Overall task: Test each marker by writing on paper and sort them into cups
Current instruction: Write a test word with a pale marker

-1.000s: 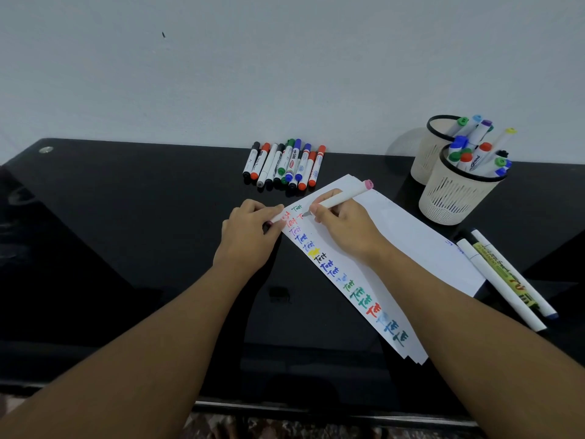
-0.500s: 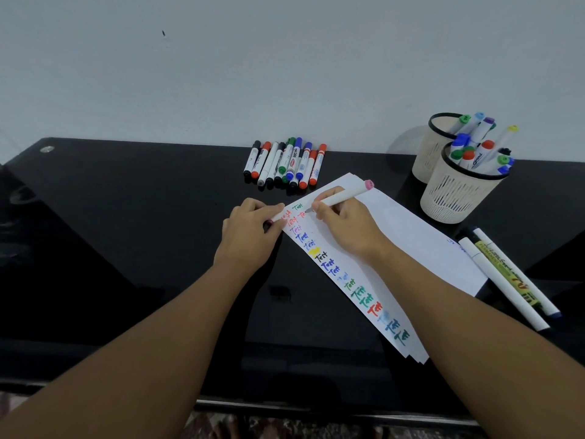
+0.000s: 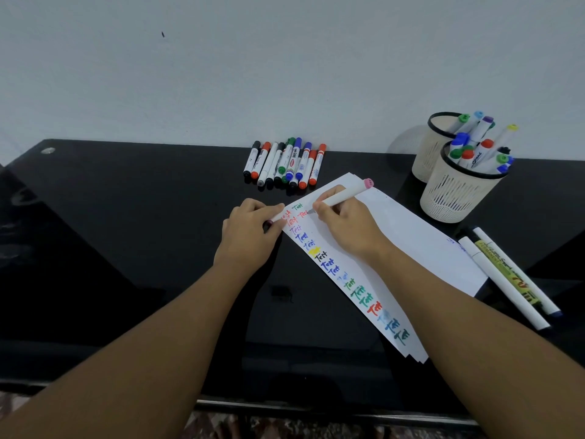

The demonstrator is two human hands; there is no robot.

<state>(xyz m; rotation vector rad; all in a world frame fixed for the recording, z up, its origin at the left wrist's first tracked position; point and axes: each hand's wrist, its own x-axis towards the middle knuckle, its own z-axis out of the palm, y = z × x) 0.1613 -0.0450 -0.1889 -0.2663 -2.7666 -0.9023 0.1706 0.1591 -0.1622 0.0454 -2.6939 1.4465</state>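
My right hand (image 3: 346, 223) grips a white marker with a pink end (image 3: 349, 192), its tip down on the white paper (image 3: 411, 242) near the top of a column of coloured "Test" words. My left hand (image 3: 250, 236) holds the marker's cap (image 3: 273, 220) at the paper's left edge. A row of capped markers (image 3: 286, 164) lies at the back of the table. Two cream mesh cups stand at the right: the front cup (image 3: 456, 193) holds several markers, and the rear cup (image 3: 432, 144) holds a few.
Three long markers (image 3: 509, 277) lie side by side right of the paper. The black glossy table (image 3: 126, 232) meets a white wall at the back. Its front edge runs under my forearms.
The marker tip has shifted slightly over the paper near the top of the word column. My left hand stays put with the cap.
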